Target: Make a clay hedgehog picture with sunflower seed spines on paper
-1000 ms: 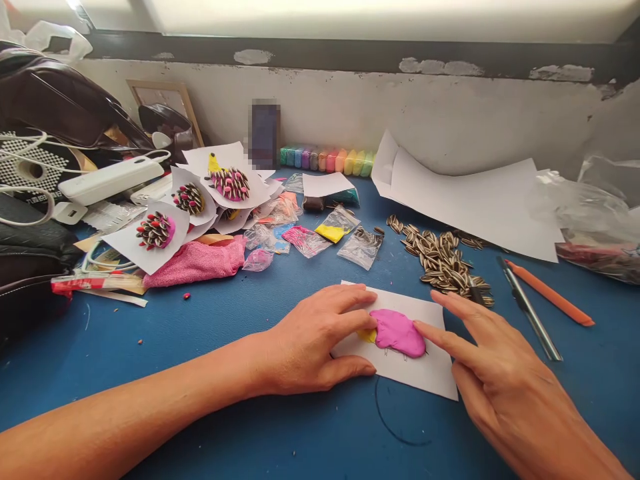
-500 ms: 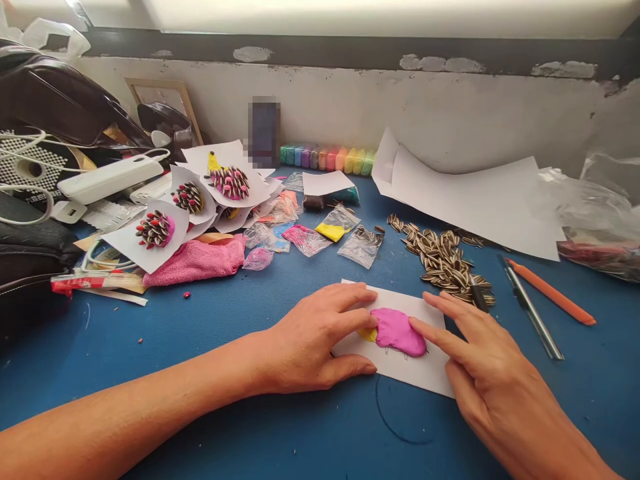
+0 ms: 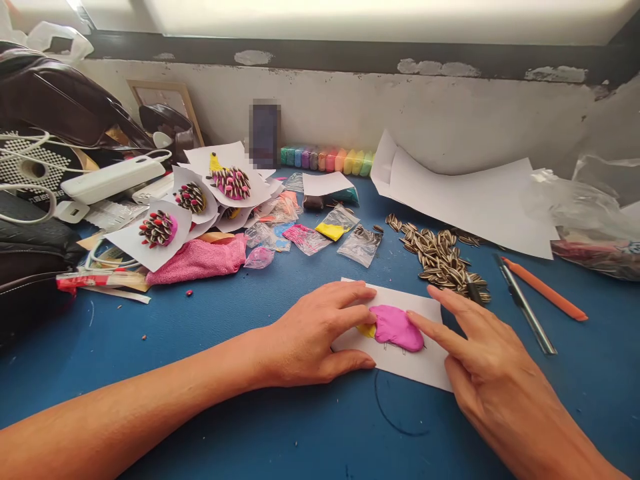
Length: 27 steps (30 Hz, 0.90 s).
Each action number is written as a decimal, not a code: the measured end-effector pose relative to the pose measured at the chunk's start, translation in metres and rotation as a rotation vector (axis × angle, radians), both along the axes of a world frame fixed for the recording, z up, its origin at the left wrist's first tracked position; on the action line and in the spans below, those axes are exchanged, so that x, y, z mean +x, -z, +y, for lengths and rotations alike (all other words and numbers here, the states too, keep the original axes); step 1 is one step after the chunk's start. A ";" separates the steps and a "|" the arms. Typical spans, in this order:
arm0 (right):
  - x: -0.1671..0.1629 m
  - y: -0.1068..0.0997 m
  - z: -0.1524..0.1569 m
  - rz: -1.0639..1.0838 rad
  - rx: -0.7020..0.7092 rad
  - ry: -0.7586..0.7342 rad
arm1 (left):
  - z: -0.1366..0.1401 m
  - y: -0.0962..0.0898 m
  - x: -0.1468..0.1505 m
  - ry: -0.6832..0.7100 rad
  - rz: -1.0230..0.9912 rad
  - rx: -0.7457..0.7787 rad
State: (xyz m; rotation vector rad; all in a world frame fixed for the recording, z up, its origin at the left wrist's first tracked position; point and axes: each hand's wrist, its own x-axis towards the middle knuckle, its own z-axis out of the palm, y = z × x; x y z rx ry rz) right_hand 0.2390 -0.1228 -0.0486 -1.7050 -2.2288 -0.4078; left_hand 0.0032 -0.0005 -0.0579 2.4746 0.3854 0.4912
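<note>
A flattened pink piece of modelling clay (image 3: 399,329) lies on a small white sheet of paper (image 3: 425,373). Yellow clay (image 3: 368,330) adjoins its left end, partly covered by fingers. Short drawn lines show below the pink clay. My left hand (image 3: 320,333) rests over the paper's left side, fingers apart, with the index fingertip on the clay where pink meets yellow. From the right, my right hand (image 3: 485,360) reaches in with fingers spread, and its index fingertip touches the upper right edge of the pink clay. Neither hand grips anything.
Striped sunflower seeds (image 3: 437,253) are heaped behind my right hand, beside a silver pen (image 3: 527,310) and an orange pen (image 3: 545,290). Clay packets (image 3: 333,227) lie behind the paper. Seed-covered clay figures (image 3: 157,229) on paper and a pink cloth (image 3: 200,260) sit at left.
The view has shifted slightly. My right index finger still touches the pink clay, and its other fingers have spread a little. My left hand stays in place.
</note>
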 end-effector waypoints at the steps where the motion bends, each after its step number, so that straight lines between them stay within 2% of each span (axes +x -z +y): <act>1: 0.001 -0.002 -0.001 0.011 0.010 0.006 | 0.000 0.000 0.000 0.000 -0.003 0.003; 5: 0.003 -0.006 -0.008 0.011 0.019 0.000 | 0.000 0.001 0.000 0.005 -0.013 0.011; 15: 0.005 -0.001 -0.016 -0.018 0.011 -0.058 | 0.000 0.000 0.000 0.000 -0.022 0.015; 21: -0.001 -0.012 -0.020 0.061 0.002 -0.087 | 0.000 0.001 -0.001 -0.001 -0.006 0.009; 27: -0.012 -0.011 -0.017 0.145 -0.004 -0.141 | 0.000 0.001 0.000 -0.004 -0.028 0.020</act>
